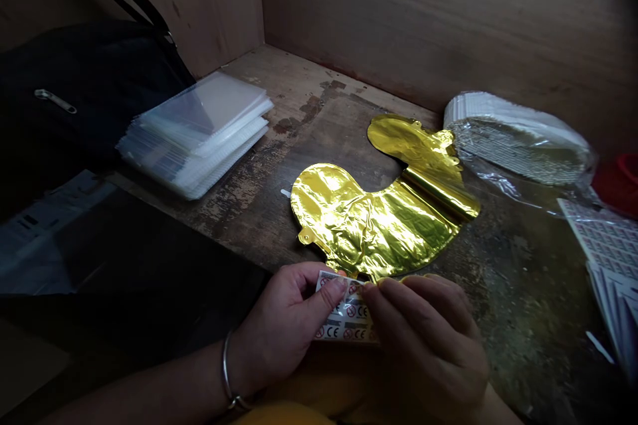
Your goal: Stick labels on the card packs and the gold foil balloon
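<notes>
In the head view, your left hand [284, 315] is at the near edge of the worktop [259, 176], pinching a sticker sheet [343, 332] with the thumb pressed flat on its face. The sheet carries rows of red crossed-out circles and black CE marks. A metal bangle [227, 372] circles your left wrist.

Your right hand [433, 339] is at the sheet's other side, fingers curled and tips bunched against its upper edge. Its thumb is hidden, so you cannot tell whether those tips pinch the sheet, a single sticker or the foil behind.

Just beyond your fingertips lies a gold foil balloon [389, 226], flat and crinkled, in the middle of the worktop. It curves from the near edge towards the back edge, with a raised fold across it and small tabs on its outline.

To the left of the worktop's back corner you have a stack of clear plastic sleeves [199, 139], just beside a black bag [100, 80]. Along the back edge, to the right, a ribbed white bundle [518, 139] in clear plastic sits close to the balloon's far end. Towards the right edge are more printed sheets [608, 259], fanned in a pile, near a red object [621, 182] only partly in view.
</notes>
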The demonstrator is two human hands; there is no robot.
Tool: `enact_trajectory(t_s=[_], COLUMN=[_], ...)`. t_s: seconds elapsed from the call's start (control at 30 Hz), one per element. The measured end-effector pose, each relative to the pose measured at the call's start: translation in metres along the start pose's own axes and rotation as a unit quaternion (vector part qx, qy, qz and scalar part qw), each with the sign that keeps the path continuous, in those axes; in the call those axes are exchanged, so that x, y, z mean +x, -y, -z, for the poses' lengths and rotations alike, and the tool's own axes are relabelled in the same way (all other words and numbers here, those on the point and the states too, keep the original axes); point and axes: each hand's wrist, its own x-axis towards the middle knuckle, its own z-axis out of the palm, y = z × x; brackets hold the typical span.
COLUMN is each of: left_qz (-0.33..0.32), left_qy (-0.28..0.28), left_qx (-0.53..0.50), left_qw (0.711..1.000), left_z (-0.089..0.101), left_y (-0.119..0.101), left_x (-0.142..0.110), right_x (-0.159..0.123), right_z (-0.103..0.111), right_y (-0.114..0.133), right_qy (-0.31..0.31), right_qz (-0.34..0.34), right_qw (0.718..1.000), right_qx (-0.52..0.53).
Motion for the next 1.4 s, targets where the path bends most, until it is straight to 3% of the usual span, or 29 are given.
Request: enact_trajectory(t_s=[0.47,0.63,0.77,1.23,1.4], left_qz=[0.015,0.029,0.023,0.031,0.036], left_qy=[-0.009,-0.009,-0.012,-0.015,-0.024], left_qx=[0.001,-0.031,-0.051,-0.075,-0.069], left_qw=[1.0,0.999,0.998,0.997,0.997], left_z=[0.002,0.005,0.003,0.001,0.003], left_y=[0.003,0.003,0.002,0.005,0.006], left_x=[0.004,0.007,0.006,0.006,0.008], right_x=[0.0,0.005,0.016,0.002,0.004], right_z=[-0.009,-0.005,-0.005,-0.002,0.001], right_y=[-0.008,-0.005,0.001,-0.001,0.002], right_qy=[0.021,0.002,0.044,0.077,0.046], right_qz=[0.052,-0.041,-0.103,-0.001,-0.041], right_qw=[0.998,0.999,0.993,0.997,0.995], right_qx=[0.021,0.03,0.038,0.016,0.078])
